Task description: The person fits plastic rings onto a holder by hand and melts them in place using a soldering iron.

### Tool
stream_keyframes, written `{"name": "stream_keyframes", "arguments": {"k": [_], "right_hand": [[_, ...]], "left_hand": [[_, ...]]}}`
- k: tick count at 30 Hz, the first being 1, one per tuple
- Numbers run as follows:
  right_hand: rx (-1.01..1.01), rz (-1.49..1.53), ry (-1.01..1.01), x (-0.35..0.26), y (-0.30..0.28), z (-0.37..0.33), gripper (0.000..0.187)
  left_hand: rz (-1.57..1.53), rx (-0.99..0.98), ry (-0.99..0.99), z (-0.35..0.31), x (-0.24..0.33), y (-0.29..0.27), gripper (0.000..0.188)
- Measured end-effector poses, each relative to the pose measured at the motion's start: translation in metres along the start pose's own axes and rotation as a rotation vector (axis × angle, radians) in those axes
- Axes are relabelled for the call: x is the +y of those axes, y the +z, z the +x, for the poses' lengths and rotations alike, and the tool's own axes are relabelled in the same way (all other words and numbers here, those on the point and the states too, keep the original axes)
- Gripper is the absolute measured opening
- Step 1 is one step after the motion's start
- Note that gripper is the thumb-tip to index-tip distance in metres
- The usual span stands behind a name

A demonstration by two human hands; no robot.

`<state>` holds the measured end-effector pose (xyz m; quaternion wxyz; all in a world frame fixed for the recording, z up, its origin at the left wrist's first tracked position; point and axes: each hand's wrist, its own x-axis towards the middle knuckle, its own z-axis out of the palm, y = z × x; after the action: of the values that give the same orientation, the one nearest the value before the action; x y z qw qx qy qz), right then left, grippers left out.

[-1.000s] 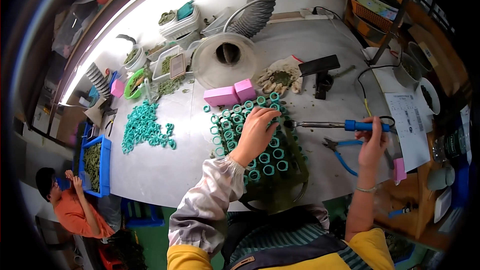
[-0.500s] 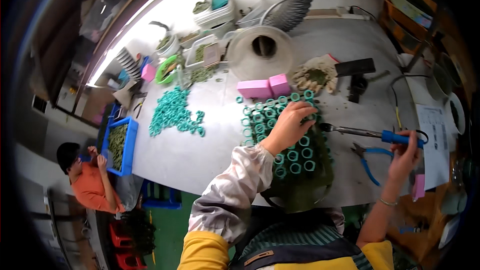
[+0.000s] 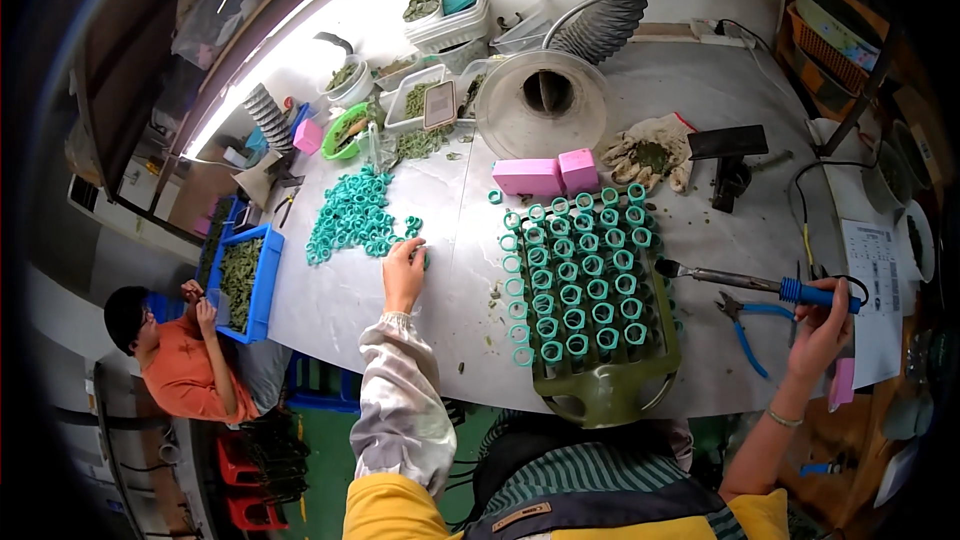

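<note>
My left hand (image 3: 404, 278) is at the near right edge of a loose pile of teal plastic rings (image 3: 350, 212). Its fingers are pinched together, with a bit of teal ring showing at the fingertips. In my right hand (image 3: 822, 332) is a soldering iron (image 3: 735, 280), held by its blue ribbed handle and pointing left. Its dark tip is close to the right side of an olive-green rack with a handle (image 3: 610, 386). Rows of upright teal rings (image 3: 571, 295) stand on this rack in front of me.
Pink blocks (image 3: 528, 177) and a clear funnel hood (image 3: 545, 105) stand behind the rack. A glove (image 3: 648, 152), a black stand (image 3: 730, 165) and blue-handled pliers (image 3: 745, 325) lie at right. Another person (image 3: 190, 360) sits at left by a blue crate (image 3: 263, 285).
My left hand has moved from the rack leftward to the loose rings, uncovering the rows on the rack. My right hand still holds the soldering iron in nearly the same place.
</note>
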<state>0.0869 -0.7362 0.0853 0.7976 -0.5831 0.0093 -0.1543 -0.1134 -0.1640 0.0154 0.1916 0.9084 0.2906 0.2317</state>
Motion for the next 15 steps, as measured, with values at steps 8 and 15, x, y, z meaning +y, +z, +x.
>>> {"name": "stream_keyframes", "arguments": {"k": [8, 15], "right_hand": [[0.027, -0.02, -0.033, -0.006, -0.004, -0.002, 0.034], [0.035, -0.021, -0.041, -0.01, -0.004, -0.006, 0.033]], "left_hand": [[-0.542, 0.051, -0.379, -0.012, -0.02, -0.001, 0.018], [-0.537, 0.024, -0.443, -0.011, -0.004, -0.002, 0.025]]}}
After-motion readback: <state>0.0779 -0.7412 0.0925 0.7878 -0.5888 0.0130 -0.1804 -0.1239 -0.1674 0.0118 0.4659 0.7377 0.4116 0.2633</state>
